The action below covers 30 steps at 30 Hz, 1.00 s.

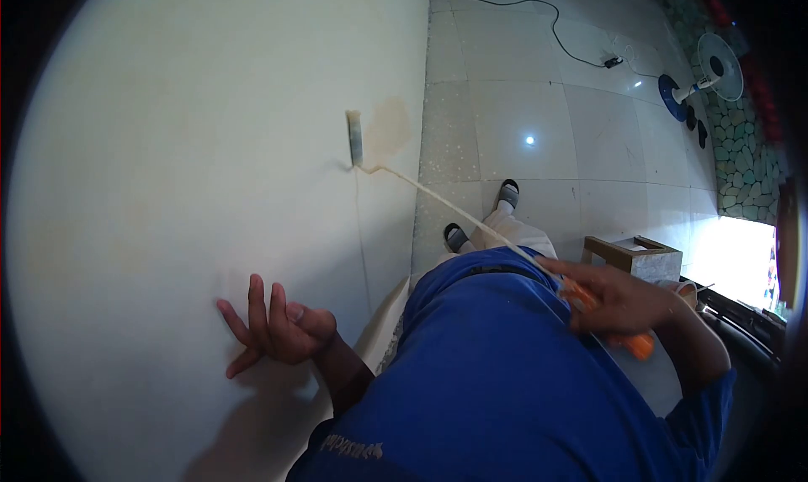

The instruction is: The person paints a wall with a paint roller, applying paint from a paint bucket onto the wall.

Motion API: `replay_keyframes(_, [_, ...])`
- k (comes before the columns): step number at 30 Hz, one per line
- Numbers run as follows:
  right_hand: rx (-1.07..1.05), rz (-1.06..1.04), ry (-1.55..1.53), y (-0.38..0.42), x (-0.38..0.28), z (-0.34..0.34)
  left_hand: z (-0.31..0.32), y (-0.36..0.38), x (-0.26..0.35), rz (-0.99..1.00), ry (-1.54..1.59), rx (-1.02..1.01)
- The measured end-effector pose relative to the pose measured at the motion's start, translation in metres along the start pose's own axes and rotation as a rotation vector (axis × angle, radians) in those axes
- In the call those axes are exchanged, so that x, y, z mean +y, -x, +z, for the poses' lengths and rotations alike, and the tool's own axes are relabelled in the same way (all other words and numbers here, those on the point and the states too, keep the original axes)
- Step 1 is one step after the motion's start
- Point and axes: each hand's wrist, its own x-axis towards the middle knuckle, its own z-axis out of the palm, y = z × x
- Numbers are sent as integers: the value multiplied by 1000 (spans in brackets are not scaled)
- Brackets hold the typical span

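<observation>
My left hand (282,324) is raised beside the pale wall (210,129), its fingers spread and nothing in it. On the right, my right hand (619,299) is closed around an orange tool (637,344), held in front of my blue shirt. A thin pale cord or rod (459,210) runs from near the tool to the lower end of a narrow grey slot (354,139) in the wall. Whether it is fixed to the tool is hidden by my fingers. A beige patch (390,129) marks the wall beside the slot.
My sandalled feet (507,193) stand on the tiled floor (522,103). A wooden-framed box (635,257) is near my right arm. Farther back are a standing fan (718,66) and a black cable (555,28) lying across the floor.
</observation>
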Motion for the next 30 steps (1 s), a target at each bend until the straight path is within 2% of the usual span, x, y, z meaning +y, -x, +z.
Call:
replay_keyframes(2, [46,-74,79,-24,17,-2,0,6,-2,0,15,-2])
replay_keyframes(4, [149,96,-104,-47,25,-8,-2,7,-1,-34,43,-73])
replay_keyframes(7, [142,158,-13,-81,43,-25,-6,6,3,-99,95,-99])
replay_keyframes(9, [136,115,-41,-103,63,-37,-9,5,6,-110,62,-141])
replay_keyframes(12, [113,101,-36,-103,51,-44,-21,-1,16,-144,-13,-211])
replay_keyframes(14, [86,128,11,-89,34,-47,-28,6,14,-200,191,-158])
replay_keyframes(15, [62,130,7,-77,25,-48,-28,7,18,-224,259,-19])
replay_keyframes(16, [39,131,3,-65,17,-50,-28,11,23,-235,239,-15])
replay_keyframes(18, [-7,105,50,-39,13,-55,-26,18,31,-324,475,148])
replay_keyframes(19, [-39,80,76,-25,10,-58,-22,17,43,-362,528,147])
replay_keyframes(21, [-100,53,119,1,1,-64,-16,25,69,-449,693,15])
replay_keyframes(23, [-176,79,-16,22,-2,-70,-1,37,101,-593,894,-22])
replay_keyframes(24, [-201,83,-2,27,1,-73,4,40,116,-646,994,-138])
replay_keyframes(26, [-210,-64,71,35,9,-85,15,46,143,-680,1203,-417])
replay_keyframes(27, [-177,-422,351,26,36,-101,20,54,161,-829,1279,-590])
replay_keyframes(28, [-202,-420,364,32,33,-113,25,54,176,-945,1352,-827])
replay_keyframes(29, [-183,-136,195,39,26,-123,31,55,188,-1056,1419,-1068])
replay_keyframes(30, [-158,150,29,43,23,-134,39,62,200,-1078,1406,-1046])
